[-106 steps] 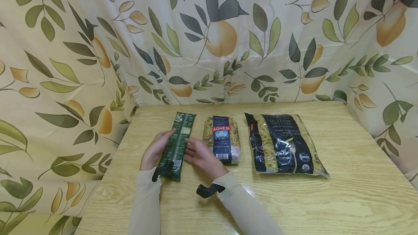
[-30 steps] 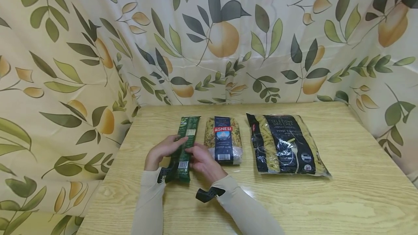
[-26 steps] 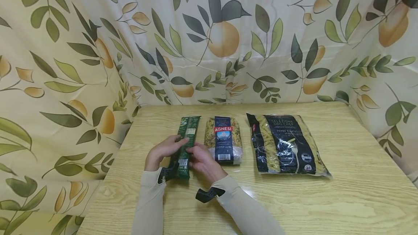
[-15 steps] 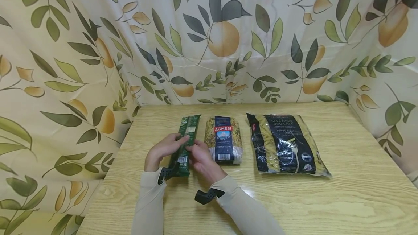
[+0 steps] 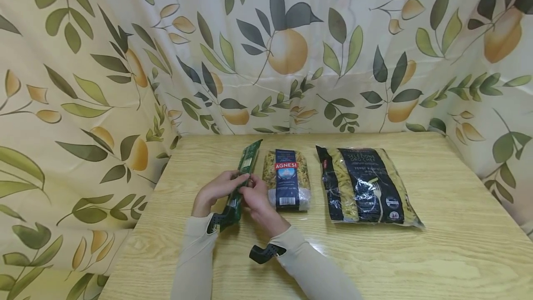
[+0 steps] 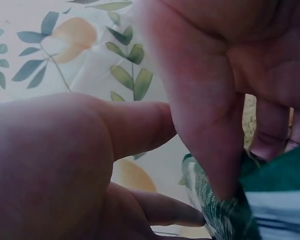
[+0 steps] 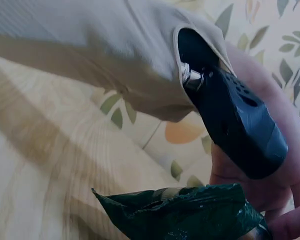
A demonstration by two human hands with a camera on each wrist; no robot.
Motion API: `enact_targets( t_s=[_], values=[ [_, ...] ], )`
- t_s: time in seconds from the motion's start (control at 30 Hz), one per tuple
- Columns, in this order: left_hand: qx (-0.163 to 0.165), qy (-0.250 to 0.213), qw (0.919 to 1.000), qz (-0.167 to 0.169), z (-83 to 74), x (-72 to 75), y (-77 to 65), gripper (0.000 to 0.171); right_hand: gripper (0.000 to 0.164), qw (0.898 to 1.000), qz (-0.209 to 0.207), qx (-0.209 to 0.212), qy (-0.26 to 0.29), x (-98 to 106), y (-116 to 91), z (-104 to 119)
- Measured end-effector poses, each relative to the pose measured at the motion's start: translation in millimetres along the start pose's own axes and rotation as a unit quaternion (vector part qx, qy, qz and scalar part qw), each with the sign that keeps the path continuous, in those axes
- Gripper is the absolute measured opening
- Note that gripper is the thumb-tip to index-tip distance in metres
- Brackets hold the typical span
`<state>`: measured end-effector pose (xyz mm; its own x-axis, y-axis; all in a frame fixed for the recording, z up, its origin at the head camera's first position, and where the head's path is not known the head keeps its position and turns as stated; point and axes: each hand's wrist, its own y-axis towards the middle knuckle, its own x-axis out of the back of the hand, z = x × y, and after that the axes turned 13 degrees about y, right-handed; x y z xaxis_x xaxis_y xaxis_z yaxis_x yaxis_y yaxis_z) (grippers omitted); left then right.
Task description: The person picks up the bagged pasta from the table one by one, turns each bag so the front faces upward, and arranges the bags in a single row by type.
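A long, narrow green packet (image 5: 251, 157) slants between both hands in the head view, turned partly onto its edge with its far end toward the back. My left hand (image 5: 217, 190) holds it along the left side, the thumb over the top. From the right, my right hand (image 5: 260, 202) grips the packet with thumb and curled fingers. In the left wrist view, the two thumbs meet above the green wrapper (image 6: 280, 175). The packet's crimped end (image 7: 175, 212) shows in the right wrist view. Most of the left fingers are hidden beneath it.
Just right of the hands lies an AGNESI pasta bag (image 5: 286, 179). Farther right is a larger penne rigate bag (image 5: 366, 186). All rest on a wood-grain table (image 5: 416, 258), enclosed by a leaf-and-fruit patterned curtain (image 5: 287, 96) at the back and sides.
The green packet has shifted right and tipped from lying flat onto its edge; its barcode face has turned out of sight. The right hand now grips it. Both pasta bags stayed put.
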<state>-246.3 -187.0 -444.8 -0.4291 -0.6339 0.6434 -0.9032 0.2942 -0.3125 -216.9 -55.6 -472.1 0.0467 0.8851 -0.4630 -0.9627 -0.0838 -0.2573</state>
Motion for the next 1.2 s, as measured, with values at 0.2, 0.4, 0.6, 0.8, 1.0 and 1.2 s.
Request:
enact_targets(
  t_s=[0.2,0.4,0.6,0.8,1.0,1.2],
  values=[
    [-0.021,-0.031,0.9992,0.015,1.3,0.9,0.8,0.056,0.073,0.997,0.026,0.026,-0.075,2,0,2],
    [-0.022,-0.051,0.998,0.029,7.0,6.8,-1.5,0.059,0.068,0.983,0.084,0.055,-0.156,-1,-3,8],
    [-0.018,-0.063,0.9975,0.026,10.8,7.8,-1.9,0.056,0.048,0.984,0.09,0.041,-0.146,-4,-6,7],
    [-0.028,-0.07,0.9966,0.033,12.9,8.3,-3.4,0.054,0.044,0.989,0.094,0.016,-0.114,-4,-6,3],
    [-0.031,-0.07,0.9962,0.041,16.4,10.3,-4.3,0.058,0.046,0.988,0.081,0.023,-0.132,-2,-4,-1],
    [-0.034,-0.06,0.9967,0.042,18.3,12.3,-6.9,0.059,0.04,0.988,0.074,0.023,-0.131,-2,-3,-4]
  ],
)
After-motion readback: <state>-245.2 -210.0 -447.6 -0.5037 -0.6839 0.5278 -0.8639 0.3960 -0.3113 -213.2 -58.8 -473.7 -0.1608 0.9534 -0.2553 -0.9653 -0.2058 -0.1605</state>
